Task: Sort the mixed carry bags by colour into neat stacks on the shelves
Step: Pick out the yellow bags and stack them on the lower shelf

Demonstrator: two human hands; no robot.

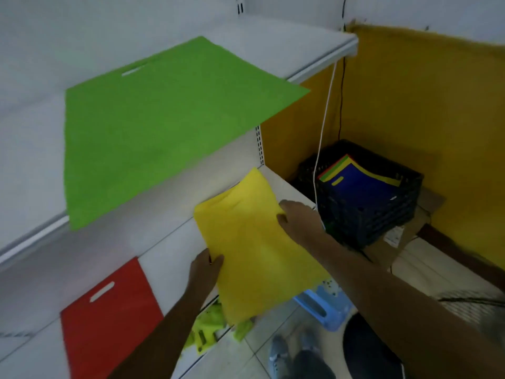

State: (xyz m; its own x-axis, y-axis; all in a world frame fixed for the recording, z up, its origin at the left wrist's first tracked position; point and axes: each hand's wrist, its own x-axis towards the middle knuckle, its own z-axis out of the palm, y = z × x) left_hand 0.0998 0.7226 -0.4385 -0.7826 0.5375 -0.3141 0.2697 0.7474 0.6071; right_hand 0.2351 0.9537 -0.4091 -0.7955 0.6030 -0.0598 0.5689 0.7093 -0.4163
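Note:
A yellow carry bag (251, 247) lies partly on the middle shelf (169, 214) and overhangs its front edge. My left hand (205, 269) grips the bag's left edge, thumb on top. My right hand (297, 220) holds its right edge. A green bag (153, 127) lies flat on the upper shelf (273, 47), jutting over the front. On the lower left, a red bag (109, 318) lies flat on the same shelf as the yellow one. More mixed bags (360, 187), blue on top, sit in a black crate (382, 212) to the right.
A yellow wall panel (426, 105) stands behind the crate. A white cable (325, 119) hangs past the shelf's right end. A blue plastic stool (325, 307) and a lime-green plastic item (210, 329) sit on the floor below, near my shoes (278, 354).

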